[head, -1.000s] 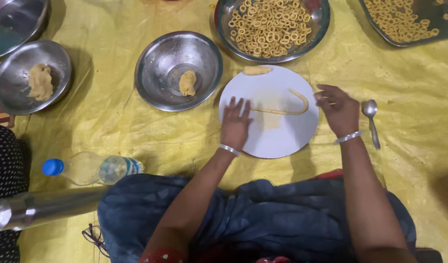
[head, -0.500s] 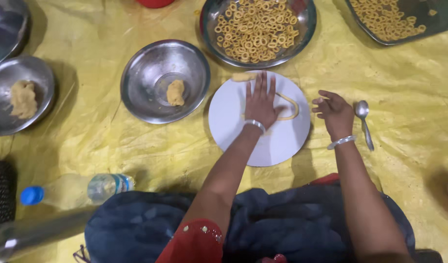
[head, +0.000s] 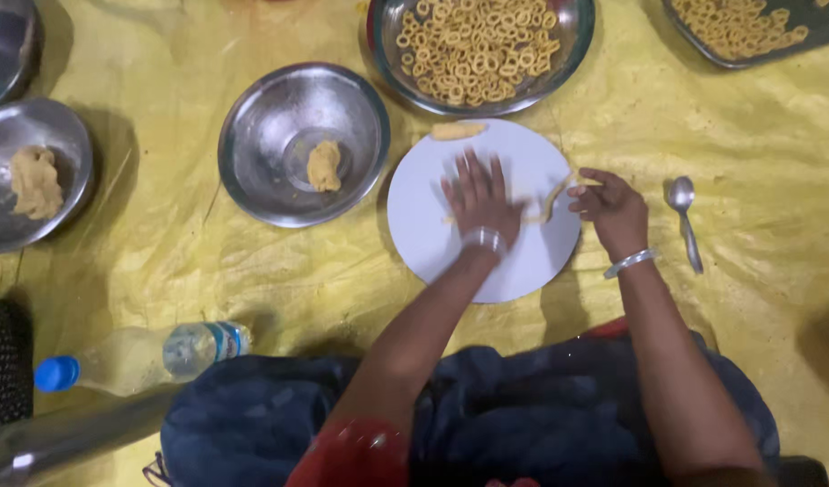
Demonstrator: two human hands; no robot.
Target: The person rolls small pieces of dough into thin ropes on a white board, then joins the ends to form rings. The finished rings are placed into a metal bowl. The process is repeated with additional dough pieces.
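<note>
Left hand [head: 479, 203]: a second ago flat on the near-left part of the white round board [head: 432, 243]; half a second ago reached across toward the board's far-right side, fingers spread over the dough rope [head: 559, 194]; now back near the board's middle, palm down on the rope's left end.

Right hand [head: 611, 206]: was just off the board's right edge; now at that edge, fingertips pinching the rope's right end.

Dough rope: was a long curved strand; now shorter, bent upward at the right hand.

white board [head: 432, 230], yellow sheet [head: 207, 271], blue-capped bottle [head: 144, 359].
</note>
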